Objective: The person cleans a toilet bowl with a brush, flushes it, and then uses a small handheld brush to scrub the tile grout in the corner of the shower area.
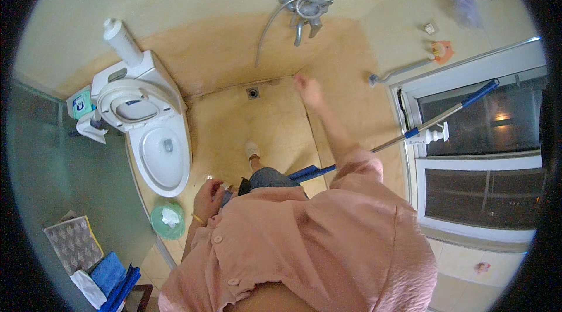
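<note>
My right hand (pixel 308 91) reaches forward over the tan floor, blurred, towards the corner below the wall-mounted shower mixer (pixel 309 7). I cannot make out anything held in it. Near my waist, my left hand (pixel 208 198) has bent fingers; whether they hold something is hidden. It is close to the front of the white toilet (pixel 162 158), whose lid and seat are raised. To the right, a floor squeegee or mop leans by the window, with a blue grip (pixel 480 92), a metal pole (pixel 388 143) and a blue head (pixel 305 173) on the floor, partly behind my sleeve.
A floor drain (pixel 253 93) lies near the far wall. A white bottle (pixel 124 42) stands on the toilet tank. A green wastebasket (pixel 168 229) holds white paper. A spray bottle (pixel 428 136) stands by the window (pixel 480 112). Cloths (pixel 107 272) hang at lower left near the glass partition (pixel 99 180).
</note>
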Action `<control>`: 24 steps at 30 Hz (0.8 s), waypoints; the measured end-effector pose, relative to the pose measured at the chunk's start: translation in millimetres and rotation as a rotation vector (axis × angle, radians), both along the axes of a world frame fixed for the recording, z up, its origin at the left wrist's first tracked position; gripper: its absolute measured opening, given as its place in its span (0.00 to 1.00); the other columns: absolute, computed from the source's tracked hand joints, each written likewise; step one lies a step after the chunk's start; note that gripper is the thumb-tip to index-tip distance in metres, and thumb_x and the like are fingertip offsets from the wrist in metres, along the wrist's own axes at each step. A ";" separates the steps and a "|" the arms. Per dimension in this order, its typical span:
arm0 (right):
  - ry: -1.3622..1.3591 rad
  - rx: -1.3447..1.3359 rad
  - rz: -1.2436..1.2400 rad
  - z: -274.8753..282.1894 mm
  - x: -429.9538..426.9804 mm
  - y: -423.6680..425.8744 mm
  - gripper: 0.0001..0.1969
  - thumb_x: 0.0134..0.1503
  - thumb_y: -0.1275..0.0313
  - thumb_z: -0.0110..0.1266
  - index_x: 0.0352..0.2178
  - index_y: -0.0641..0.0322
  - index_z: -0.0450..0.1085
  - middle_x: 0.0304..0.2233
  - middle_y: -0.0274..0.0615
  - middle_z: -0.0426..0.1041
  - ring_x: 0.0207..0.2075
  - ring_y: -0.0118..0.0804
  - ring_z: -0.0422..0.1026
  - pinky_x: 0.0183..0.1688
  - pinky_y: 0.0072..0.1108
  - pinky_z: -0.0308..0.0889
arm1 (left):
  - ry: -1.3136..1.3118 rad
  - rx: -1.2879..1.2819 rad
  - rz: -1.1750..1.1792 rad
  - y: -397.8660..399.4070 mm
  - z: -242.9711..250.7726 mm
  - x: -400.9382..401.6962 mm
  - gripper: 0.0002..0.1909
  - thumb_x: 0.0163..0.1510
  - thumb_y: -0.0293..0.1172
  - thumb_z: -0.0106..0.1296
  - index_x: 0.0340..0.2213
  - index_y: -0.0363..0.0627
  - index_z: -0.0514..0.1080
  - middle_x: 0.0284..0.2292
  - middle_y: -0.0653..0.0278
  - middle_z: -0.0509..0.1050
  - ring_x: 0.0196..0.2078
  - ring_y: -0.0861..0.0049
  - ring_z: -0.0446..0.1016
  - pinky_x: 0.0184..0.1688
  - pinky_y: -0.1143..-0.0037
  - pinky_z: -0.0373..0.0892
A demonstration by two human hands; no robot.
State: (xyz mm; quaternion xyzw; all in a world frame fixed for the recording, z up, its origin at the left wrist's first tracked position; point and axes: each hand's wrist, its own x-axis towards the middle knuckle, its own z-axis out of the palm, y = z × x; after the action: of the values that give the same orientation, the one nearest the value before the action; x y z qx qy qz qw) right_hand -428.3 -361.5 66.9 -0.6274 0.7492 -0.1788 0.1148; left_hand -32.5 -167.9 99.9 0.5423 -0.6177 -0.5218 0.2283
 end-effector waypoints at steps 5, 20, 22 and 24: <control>-0.400 -0.248 -0.108 23.6 -134.2 -126.4 0.14 0.51 0.65 0.40 0.32 0.65 0.65 0.23 0.35 0.68 0.23 0.25 0.64 0.27 0.16 0.60 | -0.021 0.113 0.146 -2.9 -11.3 -6.3 0.09 0.47 0.28 0.44 0.31 0.38 0.65 0.25 0.60 0.69 0.26 0.76 0.68 0.30 0.79 0.65; -0.674 -0.107 -0.181 43.2 -139.5 -247.8 0.12 0.46 0.64 0.46 0.30 0.61 0.62 0.25 0.33 0.65 0.26 0.26 0.63 0.24 0.19 0.60 | 0.021 0.213 0.285 -63.3 2.1 -107.1 0.09 0.48 0.28 0.43 0.33 0.38 0.64 0.24 0.63 0.68 0.26 0.81 0.65 0.29 0.81 0.63; -0.535 -0.075 -0.052 53.1 -140.3 -248.3 0.11 0.46 0.65 0.46 0.29 0.60 0.62 0.25 0.33 0.64 0.26 0.26 0.63 0.24 0.18 0.61 | -0.042 0.193 0.253 -73.8 1.2 -116.4 0.09 0.48 0.29 0.42 0.33 0.38 0.64 0.23 0.62 0.68 0.25 0.80 0.66 0.29 0.81 0.63; -0.808 0.152 -0.116 66.4 -144.7 -248.3 0.11 0.46 0.71 0.45 0.34 0.57 0.62 0.27 0.32 0.64 0.27 0.25 0.64 0.25 0.16 0.62 | -0.047 0.262 0.199 -82.4 -4.2 -123.1 0.09 0.48 0.28 0.42 0.32 0.38 0.64 0.24 0.61 0.69 0.26 0.78 0.67 0.29 0.80 0.64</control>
State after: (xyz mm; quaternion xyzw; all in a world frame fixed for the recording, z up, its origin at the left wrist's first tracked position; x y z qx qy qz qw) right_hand -572.9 -609.8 133.3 -0.4529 0.6891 -0.3610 0.4356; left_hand -155.6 -250.3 95.8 0.6382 -0.4926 -0.5597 0.1915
